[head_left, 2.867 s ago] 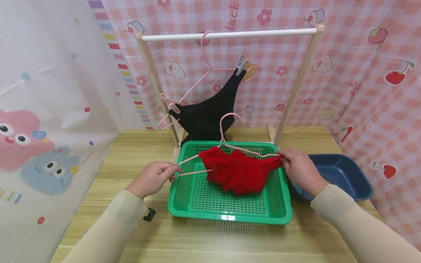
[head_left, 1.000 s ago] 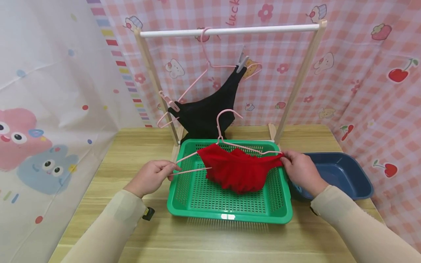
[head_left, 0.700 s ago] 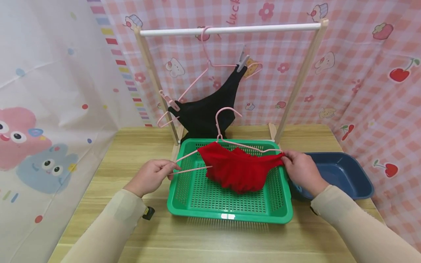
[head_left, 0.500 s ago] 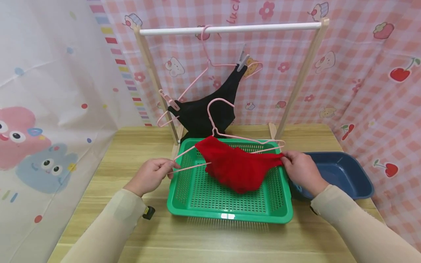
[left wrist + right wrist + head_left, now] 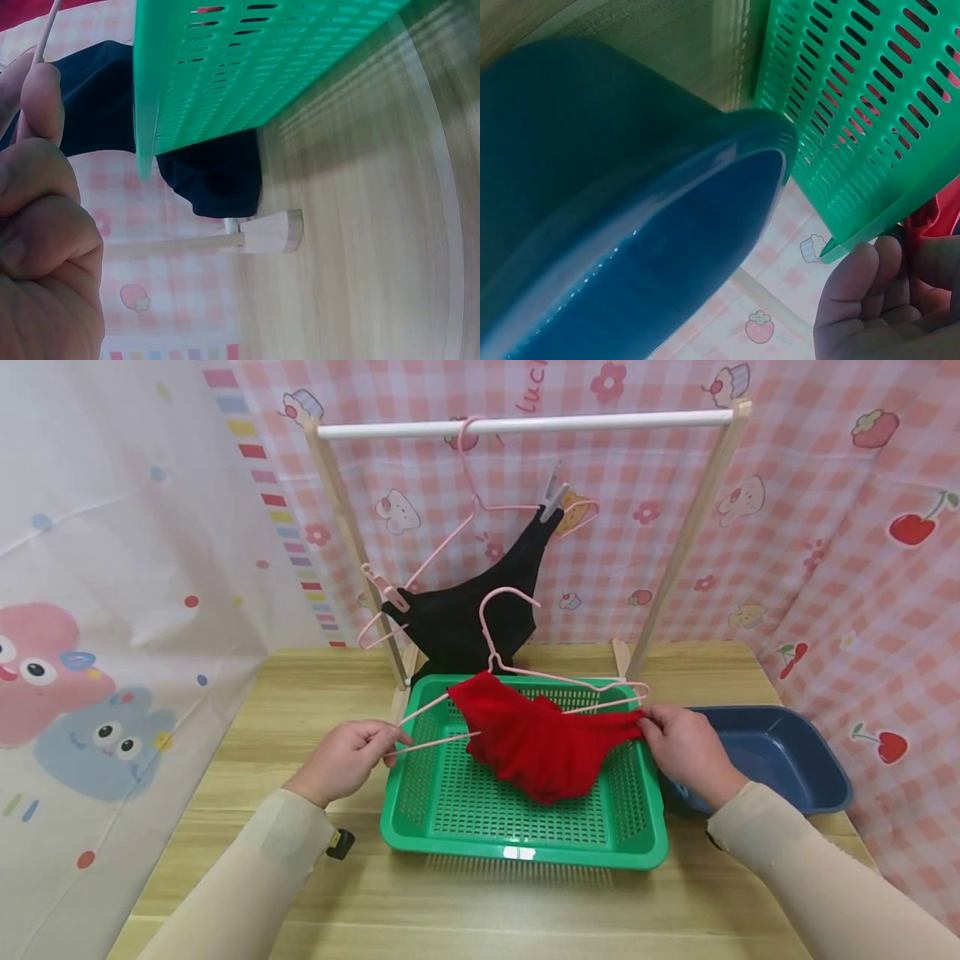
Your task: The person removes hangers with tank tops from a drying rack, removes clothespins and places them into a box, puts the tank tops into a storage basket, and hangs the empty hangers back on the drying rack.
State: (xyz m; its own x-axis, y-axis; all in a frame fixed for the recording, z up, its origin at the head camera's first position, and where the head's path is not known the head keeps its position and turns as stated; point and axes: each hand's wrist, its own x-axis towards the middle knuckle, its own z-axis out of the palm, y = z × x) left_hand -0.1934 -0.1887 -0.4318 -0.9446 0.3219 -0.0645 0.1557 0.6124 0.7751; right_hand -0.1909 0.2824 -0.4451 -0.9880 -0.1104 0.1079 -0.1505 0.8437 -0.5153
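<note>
Our left hand (image 5: 347, 762) pinches a pink hanger (image 5: 547, 677); our right hand (image 5: 690, 753) pinches the red cloth (image 5: 543, 739) on it, over a green basket (image 5: 495, 850). The basket partly hides black cloth (image 5: 468, 618) on a rack (image 5: 390, 430). We see a blue tub (image 5: 776, 766), a wooden table (image 5: 517, 914), a checked curtain (image 5: 626, 556).

Black garment (image 5: 465, 618): its lower part is hiding behind the basket (image 5: 465, 850).
Front hanger (image 5: 492, 658): red cloth (image 5: 540, 743) is hiding its middle, left hand (image 5: 352, 757) its left end.
Basin (image 5: 772, 752): right hand (image 5: 686, 750) is covering its left part.
Black object (image 5: 342, 844): appearing too small to tell.
</note>
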